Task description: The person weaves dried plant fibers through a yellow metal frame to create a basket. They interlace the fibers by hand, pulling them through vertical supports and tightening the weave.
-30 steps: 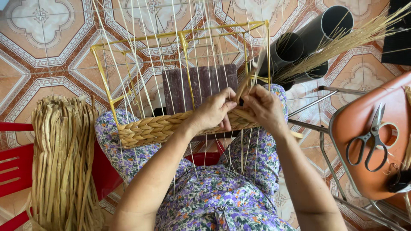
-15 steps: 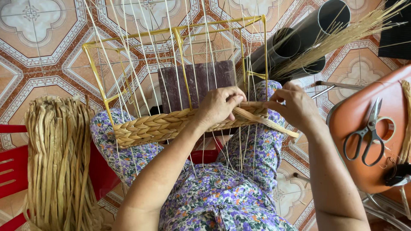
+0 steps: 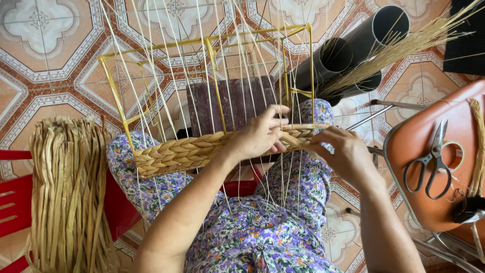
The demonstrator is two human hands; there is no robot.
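— How are your hands sitting right now?

— I am reaching both forearms up from my lap. My left hand [image 3: 257, 137] is resting knuckles-up on the woven band [image 3: 202, 150], fingers curled over its top edge and closing on it, with the thumb stretching toward the far side. My right hand [image 3: 343, 151] is coming in from the right, palm turned down, fingertips pinching together on the band's right end.

— What is the band looking like?

— It is a flat braid of pale golden straw, plaited in a fat herringbone, running in 1 strip from left to right and tilting slightly upward toward the right. It is lying across the thin upright strands [image 3: 237, 76] that are stretching from the yellow wire frame [image 3: 212, 45] down toward my lap.

— And where is it sitting against your fingers?

— It is passing under my left palm, and the end of it is sitting between my 2 hands, touching the fingertips of both. The long left stretch is hanging free of my hands, above my floral-dress knee [image 3: 151, 187].

— Anything else around?

— A bundle of dried straw [image 3: 65, 192] is draping over the red chair [image 3: 15, 202] on my left. On my right, scissors [image 3: 429, 162] are lying on an orange seat [image 3: 419, 202], well apart from my hands. Dark pipes [image 3: 364, 45] are lying on the tiled floor [image 3: 30, 40] beyond.
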